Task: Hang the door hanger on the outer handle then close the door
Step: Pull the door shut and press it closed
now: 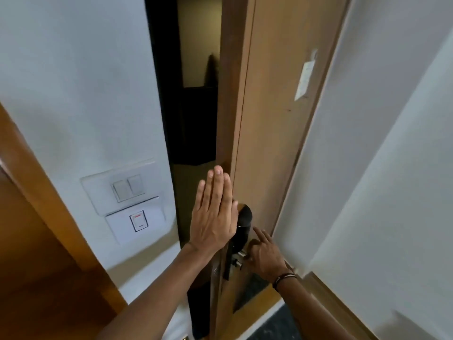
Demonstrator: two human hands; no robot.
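The wooden door stands ajar, and I see its inner face and its edge. My left hand is flat with the fingers straight and together. It holds nothing and lies against the door's edge, just above the black lock body. My right hand is curled around the silver inner handle, with the index finger sticking out. The outer handle is hidden behind the door. A white card hangs high on the door's inner face. I cannot tell whether it is the door hanger.
A dark gap between the door's edge and the white wall shows the corridor beyond. A switch panel and a card slot sit on the left wall. A wooden frame runs along the lower left. A white wall is close on the right.
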